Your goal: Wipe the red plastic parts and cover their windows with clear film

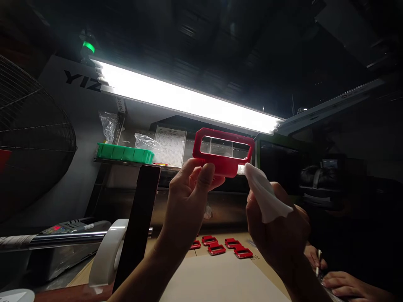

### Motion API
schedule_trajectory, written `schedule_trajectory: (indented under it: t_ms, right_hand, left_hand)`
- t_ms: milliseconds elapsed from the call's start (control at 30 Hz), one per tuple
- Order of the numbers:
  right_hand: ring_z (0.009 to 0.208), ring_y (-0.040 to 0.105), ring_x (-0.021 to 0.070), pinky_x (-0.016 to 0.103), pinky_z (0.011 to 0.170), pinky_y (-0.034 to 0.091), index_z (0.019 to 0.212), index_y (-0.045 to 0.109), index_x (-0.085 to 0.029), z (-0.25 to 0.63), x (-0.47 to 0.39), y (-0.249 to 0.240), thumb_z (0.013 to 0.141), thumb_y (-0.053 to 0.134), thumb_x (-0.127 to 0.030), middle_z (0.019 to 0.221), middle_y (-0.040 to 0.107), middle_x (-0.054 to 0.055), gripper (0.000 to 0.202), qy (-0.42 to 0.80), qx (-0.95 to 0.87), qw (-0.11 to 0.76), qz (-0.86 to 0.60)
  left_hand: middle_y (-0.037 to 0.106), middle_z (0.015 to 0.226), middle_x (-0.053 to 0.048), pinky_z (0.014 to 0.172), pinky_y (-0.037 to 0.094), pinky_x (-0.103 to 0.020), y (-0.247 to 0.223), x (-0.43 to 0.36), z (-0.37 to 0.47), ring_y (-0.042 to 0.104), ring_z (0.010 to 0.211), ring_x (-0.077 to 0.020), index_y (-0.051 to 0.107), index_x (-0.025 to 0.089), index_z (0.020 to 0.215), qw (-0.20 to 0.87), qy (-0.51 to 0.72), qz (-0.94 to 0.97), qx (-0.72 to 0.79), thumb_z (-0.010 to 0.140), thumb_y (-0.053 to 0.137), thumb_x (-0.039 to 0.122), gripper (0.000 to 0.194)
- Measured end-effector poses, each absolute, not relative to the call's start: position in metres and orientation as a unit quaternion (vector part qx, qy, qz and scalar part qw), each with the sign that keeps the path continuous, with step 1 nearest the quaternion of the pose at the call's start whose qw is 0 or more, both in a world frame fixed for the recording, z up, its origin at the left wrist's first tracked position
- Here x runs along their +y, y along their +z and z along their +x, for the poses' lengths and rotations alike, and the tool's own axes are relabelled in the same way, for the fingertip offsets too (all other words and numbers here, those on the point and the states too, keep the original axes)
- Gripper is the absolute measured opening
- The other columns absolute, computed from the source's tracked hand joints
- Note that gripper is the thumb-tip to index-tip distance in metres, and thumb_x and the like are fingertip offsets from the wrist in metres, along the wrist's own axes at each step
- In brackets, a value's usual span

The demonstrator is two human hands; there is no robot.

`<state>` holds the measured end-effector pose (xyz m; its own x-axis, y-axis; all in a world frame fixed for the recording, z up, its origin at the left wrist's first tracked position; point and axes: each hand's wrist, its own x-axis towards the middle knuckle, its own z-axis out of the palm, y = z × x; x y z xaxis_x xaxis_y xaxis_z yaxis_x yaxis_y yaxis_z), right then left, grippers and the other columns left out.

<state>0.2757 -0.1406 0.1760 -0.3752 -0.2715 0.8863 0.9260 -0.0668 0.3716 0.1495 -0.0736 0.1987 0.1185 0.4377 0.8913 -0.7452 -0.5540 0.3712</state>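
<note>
My left hand (197, 184) pinches the lower left of a red plastic frame (222, 165) between thumb and fingers, raised in front of the bright lamp. The frame has a long rectangular window and a narrower tab below it. A white cloth (266, 195) is draped over the fingers of my right hand (277, 235). Its covered fingertip meets the frame's lower right edge beside the tab, where a small white patch shows. The right fingers are curled and partly hidden by the cloth.
Several similar red frames (216, 249) lie on the table (220, 279). A green tray (124, 153) stands on a shelf below the tube lamp (189, 100). To the left are a large fan (34, 130) and a white roll (108, 251). Another person's hands (343, 283) work at the lower right.
</note>
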Motion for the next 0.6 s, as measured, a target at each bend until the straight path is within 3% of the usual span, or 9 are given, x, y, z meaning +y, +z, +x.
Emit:
schedule_trajectory:
  t_ms: [433, 600]
  right_hand:
    - [0.041, 0.035, 0.0050, 0.021, 0.042, 0.032, 0.076, 0.047, -0.018, 0.2714, -0.1435, 0.1773, 0.091, 0.045, -0.015, 0.062, 0.044, -0.004, 0.015, -0.678, -0.512, 0.414, -0.327]
    - [0.040, 0.031, 0.0054, 0.022, 0.041, 0.028, 0.075, 0.044, -0.019, 0.2725, -0.1414, 0.1754, 0.089, 0.047, -0.013, 0.058, 0.033, -0.007, 0.015, -0.658, -0.531, 0.430, -0.316]
  left_hand:
    - [0.073, 0.082, 0.003, 0.080, 0.056, -0.025, 0.1995, -0.0739, 0.1493, 0.071, 0.078, -0.0135, 0.065, 0.021, 0.085, 0.437, 0.648, 0.609, -0.132, 0.088, 0.062, 0.037, 0.016]
    - [0.071, 0.076, 0.004, 0.079, 0.057, -0.024, 0.2012, -0.0725, 0.1498, 0.071, 0.076, -0.0128, 0.062, 0.021, 0.085, 0.437, 0.643, 0.615, -0.133, 0.087, 0.064, 0.037, 0.017]
